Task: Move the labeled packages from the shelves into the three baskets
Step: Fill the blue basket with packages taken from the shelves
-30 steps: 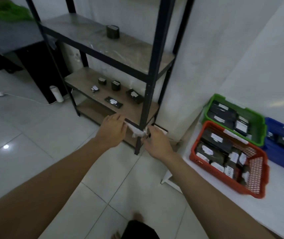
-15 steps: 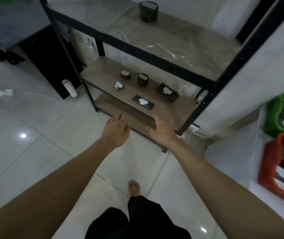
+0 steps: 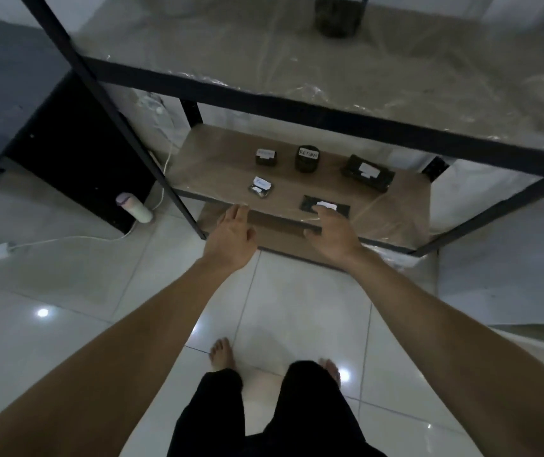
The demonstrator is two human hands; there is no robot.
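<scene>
Both my hands reach toward the lower shelf point(image 3: 218, 166) with fingers relaxed and spread, holding nothing. My right hand point(image 3: 331, 235) hovers at a flat black package point(image 3: 341, 207) by the shelf's front edge; I cannot tell whether the fingertips touch it. My left hand point(image 3: 232, 239) sits before a small package point(image 3: 260, 187). Behind stand a round package labeled RETURN point(image 3: 307, 159), a small block point(image 3: 266, 157) and a larger package point(image 3: 367, 172).

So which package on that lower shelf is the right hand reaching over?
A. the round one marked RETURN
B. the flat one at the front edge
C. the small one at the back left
B: the right hand has its fingers over the flat package at the front edge of the shelf.
</scene>
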